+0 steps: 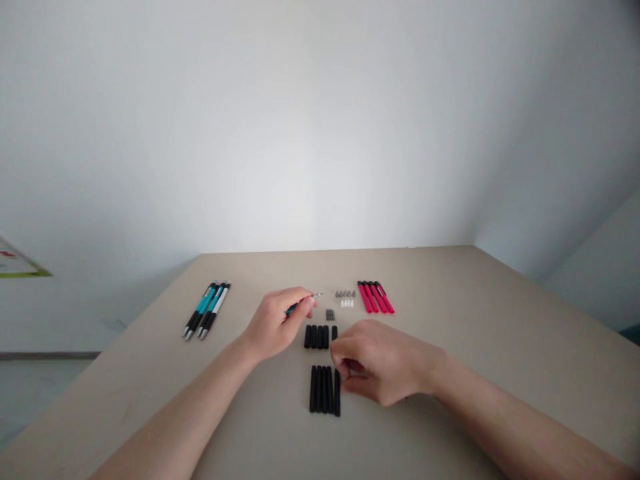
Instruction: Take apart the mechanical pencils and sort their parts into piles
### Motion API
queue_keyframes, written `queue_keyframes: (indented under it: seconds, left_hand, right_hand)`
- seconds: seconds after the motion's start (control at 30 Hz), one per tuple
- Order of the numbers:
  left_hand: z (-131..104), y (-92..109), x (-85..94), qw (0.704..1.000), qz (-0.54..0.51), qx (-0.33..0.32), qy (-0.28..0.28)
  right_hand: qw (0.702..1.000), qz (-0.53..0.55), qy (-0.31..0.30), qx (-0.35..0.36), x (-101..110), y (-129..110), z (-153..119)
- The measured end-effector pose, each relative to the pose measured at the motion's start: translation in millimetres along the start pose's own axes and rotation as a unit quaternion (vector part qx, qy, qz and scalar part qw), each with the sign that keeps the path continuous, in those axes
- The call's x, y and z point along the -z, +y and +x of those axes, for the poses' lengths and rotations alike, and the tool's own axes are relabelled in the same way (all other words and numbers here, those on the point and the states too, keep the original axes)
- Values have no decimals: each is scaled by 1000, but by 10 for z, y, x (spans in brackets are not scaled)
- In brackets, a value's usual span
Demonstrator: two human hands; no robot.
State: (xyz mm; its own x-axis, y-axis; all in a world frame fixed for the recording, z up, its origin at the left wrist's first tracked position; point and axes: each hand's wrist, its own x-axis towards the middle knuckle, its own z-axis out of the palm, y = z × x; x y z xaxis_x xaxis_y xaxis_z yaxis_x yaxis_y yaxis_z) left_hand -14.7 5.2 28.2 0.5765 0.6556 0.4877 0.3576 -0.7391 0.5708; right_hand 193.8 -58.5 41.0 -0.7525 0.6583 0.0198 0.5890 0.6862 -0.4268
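Note:
My left hand (283, 319) is closed on a blue pen part (291, 310), whose thin silvery tip sticks out to the right past the fingertips. My right hand (373, 360) has its fingers curled at the right side of the black parts; whatever its fingertips may hold is hidden. Beside those fingertips lies a long black tube (337, 393), right of a row of similar long tubes (321, 390). Farther back is a row of short black grips (317, 337), with another short grip (335, 331) partly behind my right hand.
Small grey pieces (330, 315), white pieces (347, 303) and metal cone tips (345, 294) lie beyond the grips. Several pink barrels (375, 297) rest at the back right. Several pens (207, 310) lie at the left of the table (260, 270). A wall (300, 133) rises behind.

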Motion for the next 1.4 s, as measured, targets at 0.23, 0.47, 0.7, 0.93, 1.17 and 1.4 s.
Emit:
queue_keyframes:
  seconds: [0.23, 0.47, 0.7, 0.93, 1.17, 1.4]
  left_hand:
    - [-8, -15, -4, 1000, -8, 1, 1]
    - [-3, -4, -3, 1000, -5, 3, -1]
    - [3, -1, 0, 1000, 1, 1, 0]
    - [14, 1, 2, 1000, 0, -4, -1]
    - [6, -11, -1, 1000, -3, 0, -2]
    - [15, 6, 3, 1000, -1, -3, -3]
  right_hand:
    - [1000, -8, 2, -18, -2, 2, 7]
    - [999, -18, 2, -29, 12, -7, 22]
    - [997, -29, -50, -48, 42, -73, -1]
    - [993, -64, -78, -64, 42, -150, 16]
    - [993, -69, -69, -69, 30, -156, 29]
    - [993, -66, -67, -65, 30, -148, 24]
